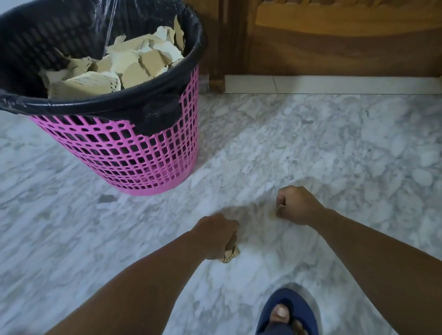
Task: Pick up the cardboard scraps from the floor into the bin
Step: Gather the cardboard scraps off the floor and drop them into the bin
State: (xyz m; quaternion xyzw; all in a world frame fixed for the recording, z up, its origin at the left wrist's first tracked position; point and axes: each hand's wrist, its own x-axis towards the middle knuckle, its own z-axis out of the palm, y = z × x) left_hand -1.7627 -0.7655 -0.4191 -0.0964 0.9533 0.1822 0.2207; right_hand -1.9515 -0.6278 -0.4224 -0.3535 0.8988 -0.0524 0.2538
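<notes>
A pink lattice bin (146, 159) with a black liner stands on the marble floor at the upper left. Several pale cardboard scraps (111, 71) fill it. My left hand (215, 237) hangs low over the floor to the right of the bin and grips a small cardboard scrap (231, 254) that sticks out below the fingers. My right hand (297, 205) is further right and slightly farther away, fingers curled into a fist. Whether it holds anything I cannot see.
A wooden door and frame (344, 37) close off the back, with a pale threshold strip (326, 87) at its foot. My foot in a blue sandal (288, 328) stands at the bottom right. Grey-white marble floor (361, 157) lies all around.
</notes>
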